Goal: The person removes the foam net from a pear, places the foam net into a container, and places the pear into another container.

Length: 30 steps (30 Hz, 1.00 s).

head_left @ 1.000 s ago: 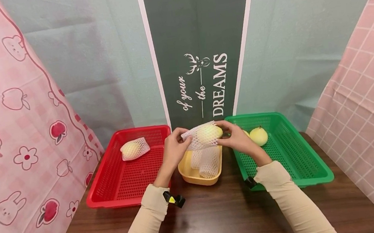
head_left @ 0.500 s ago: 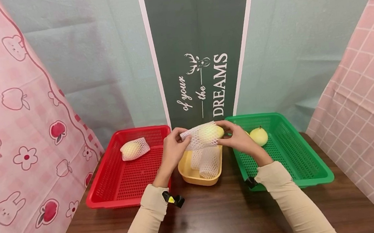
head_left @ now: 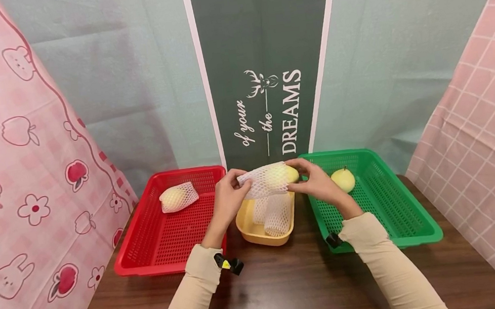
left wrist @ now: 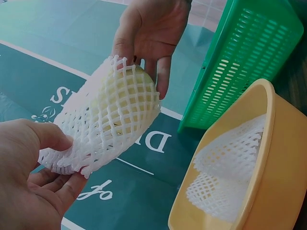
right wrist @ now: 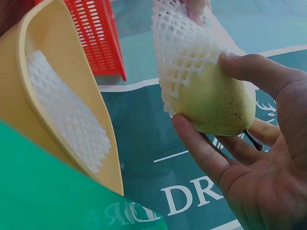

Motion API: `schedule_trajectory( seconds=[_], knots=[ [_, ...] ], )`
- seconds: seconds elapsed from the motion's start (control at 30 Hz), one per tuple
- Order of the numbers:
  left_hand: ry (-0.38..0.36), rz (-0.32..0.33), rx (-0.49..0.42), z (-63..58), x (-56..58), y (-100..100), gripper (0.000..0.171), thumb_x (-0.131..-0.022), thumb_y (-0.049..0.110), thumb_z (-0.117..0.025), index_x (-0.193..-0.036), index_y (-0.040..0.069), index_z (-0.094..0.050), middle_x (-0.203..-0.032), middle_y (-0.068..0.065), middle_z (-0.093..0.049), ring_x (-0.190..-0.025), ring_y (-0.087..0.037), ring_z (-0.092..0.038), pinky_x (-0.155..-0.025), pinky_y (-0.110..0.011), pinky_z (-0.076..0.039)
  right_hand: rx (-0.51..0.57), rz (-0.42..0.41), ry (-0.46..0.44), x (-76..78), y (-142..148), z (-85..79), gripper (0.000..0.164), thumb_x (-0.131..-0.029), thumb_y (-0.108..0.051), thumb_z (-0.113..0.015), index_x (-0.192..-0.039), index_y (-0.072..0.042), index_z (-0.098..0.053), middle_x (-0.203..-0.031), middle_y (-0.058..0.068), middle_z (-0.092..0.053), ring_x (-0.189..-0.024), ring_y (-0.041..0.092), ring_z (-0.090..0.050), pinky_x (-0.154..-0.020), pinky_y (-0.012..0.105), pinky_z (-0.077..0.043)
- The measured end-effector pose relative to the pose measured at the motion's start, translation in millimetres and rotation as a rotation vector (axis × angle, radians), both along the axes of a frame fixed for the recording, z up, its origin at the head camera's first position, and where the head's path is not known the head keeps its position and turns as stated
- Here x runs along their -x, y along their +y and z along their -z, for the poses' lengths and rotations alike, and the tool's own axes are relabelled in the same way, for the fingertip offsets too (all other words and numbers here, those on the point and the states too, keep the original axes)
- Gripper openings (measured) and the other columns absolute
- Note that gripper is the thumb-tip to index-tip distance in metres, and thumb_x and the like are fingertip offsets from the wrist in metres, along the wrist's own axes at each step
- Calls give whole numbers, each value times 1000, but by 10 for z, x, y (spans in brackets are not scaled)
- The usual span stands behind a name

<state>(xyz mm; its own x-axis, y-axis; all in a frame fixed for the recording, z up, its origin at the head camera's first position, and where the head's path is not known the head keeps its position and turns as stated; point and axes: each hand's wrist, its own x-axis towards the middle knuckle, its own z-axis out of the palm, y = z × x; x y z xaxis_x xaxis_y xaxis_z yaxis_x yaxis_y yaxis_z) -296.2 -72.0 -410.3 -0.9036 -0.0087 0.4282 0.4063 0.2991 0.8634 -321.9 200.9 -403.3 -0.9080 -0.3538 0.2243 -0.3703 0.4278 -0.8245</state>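
A yellow-green pear (right wrist: 218, 103) lies partly inside a white foam net sleeve (head_left: 260, 182), held up above the yellow bin (head_left: 261, 239). My left hand (head_left: 229, 195) pinches the loose end of the sleeve between thumb and fingers. At the pear's stem end is my right hand (head_left: 317, 182), its thumb and fingertips gripping the pear at the sleeve's opening. In the right wrist view the dark stem points toward my palm, and that end of the pear is bare. More foam net sleeves (head_left: 277, 216) lie in the yellow bin.
On the left stands a red basket (head_left: 123, 255) with a sleeved pear (head_left: 178, 198) in it. A green basket (head_left: 420, 221) on the right contains a bare pear (head_left: 343, 180). Behind the brown wooden table (head_left: 281, 293) hangs a green cloth with lettering.
The pear and sleeve have shifted very slightly to the right, with a little more of the pear's end showing. Another pear in the green basket is now hidden behind my right hand.
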Motion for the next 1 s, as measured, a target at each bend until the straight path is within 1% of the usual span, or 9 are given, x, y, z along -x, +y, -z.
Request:
schedule_trajectory(
  seconds=[0.17, 0.23, 0.33, 0.5, 0.57, 0.73, 0.83, 1.0],
  knots=[
    [3, -7, 2, 0, 4, 0, 16, -94, 5, -78, -109, 1, -74, -104, -18, -78, -83, -20, -66, -75, -17, -53, 3, -5, -13, 7, 29, 2, 65, -92, -16, -83, -150, -11, -54, -154, 19, -51, -138, 50, -55, -99, 55, -57],
    [3, -5, 1, 2, 3, -1, 16, -95, 5, -78, -109, 2, -74, -104, -18, -78, -85, -20, -68, -76, -17, -54, 5, -10, -15, 7, 40, 1, 65, -92, -16, -83, -150, -11, -55, -153, 19, -52, -137, 50, -56, -100, 56, -56],
    [2, 2, -7, 5, 4, -5, 16, -95, 4, -78, -109, 1, -73, -105, -18, -78, -86, -20, -69, -77, -18, -55, 7, -12, -11, 10, 55, 2, 64, -92, -17, -84, -149, -12, -55, -151, 18, -54, -135, 47, -58, -100, 53, -56],
    [10, 4, -15, 13, 16, -13, 15, -94, 3, -77, -109, 2, -73, -104, -18, -78, -84, -19, -67, -75, -17, -54, 18, -14, -24, 22, 76, 2, 65, -91, -19, -85, -148, -15, -56, -149, 14, -55, -126, 40, -63, -89, 41, -57],
    [16, 3, -17, 12, 20, -16, 15, -94, 3, -77, -108, 2, -73, -103, -18, -78, -83, -18, -67, -74, -17, -53, 16, -15, -30, 23, 85, -3, 65, -91, -20, -85, -148, -15, -55, -147, 14, -55, -121, 38, -64, -83, 38, -57],
    [20, 8, -19, 5, 25, -19, 14, -94, 3, -77, -107, 1, -73, -102, -18, -78, -83, -17, -66, -73, -17, -52, 4, -6, -34, 24, 111, -21, 66, -91, -24, -86, -149, -16, -55, -144, 15, -56, -114, 35, -63, -78, 36, -56],
    [11, 4, -12, 7, 22, -22, 13, -94, 4, -77, -107, 2, -73, -103, -17, -77, -83, -18, -65, -74, -17, -52, 1, -5, -39, 31, 127, -27, 66, -91, -24, -86, -149, -16, -54, -144, 15, -56, -115, 35, -62, -78, 35, -57],
    [-3, -5, 0, 23, 19, -28, 11, -95, 6, -77, -104, 3, -72, -101, -16, -76, -81, -19, -61, -72, -18, -51, 18, -11, -52, 41, 151, -21, 68, -91, -24, -86, -150, -15, -53, -146, 15, -55, -123, 36, -62, -83, 31, -60]
  ],
)
